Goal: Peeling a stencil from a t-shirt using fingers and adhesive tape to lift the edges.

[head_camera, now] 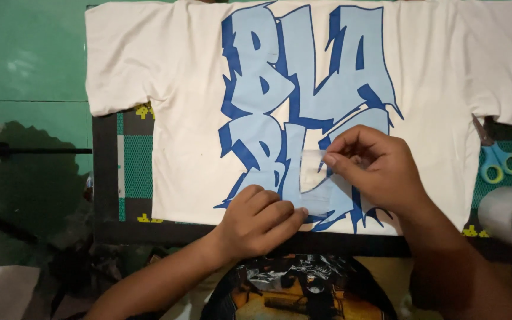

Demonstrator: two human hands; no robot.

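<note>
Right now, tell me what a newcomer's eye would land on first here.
The big graffiti-style lettering in two blues, filling the middle of the white T-shirt spread flat on a dark mat. Next, the two hands at the shirt's lower edge: the right hand pinches a clear film off the print while the left hand presses down beside it. At far right lie blue-handled scissors and a tape roll.

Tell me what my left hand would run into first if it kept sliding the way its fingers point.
The left hand points right along the white shirt's hem. It would probably first meet the clear film pinched by the right hand, then that hand's wrist; depth is unclear.
</note>
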